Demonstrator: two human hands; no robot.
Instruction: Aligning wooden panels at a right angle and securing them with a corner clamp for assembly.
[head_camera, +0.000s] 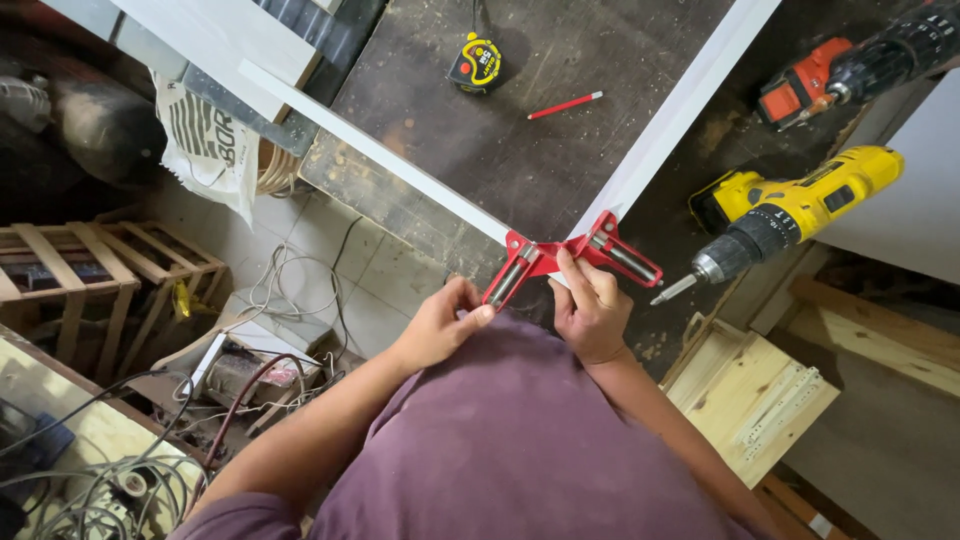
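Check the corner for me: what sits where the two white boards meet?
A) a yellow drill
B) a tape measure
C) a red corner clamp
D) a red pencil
C: a red corner clamp grips the joint of the two white boards, with the left hand at its near end and the right hand on its middle.

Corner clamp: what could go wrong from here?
1. Both hands, left hand and right hand, sit on the red clamp; fingers may get pinched.
2. The two white boards meet at the bench edge; the joint may shift.
3. The yellow drill bit points toward the right hand.
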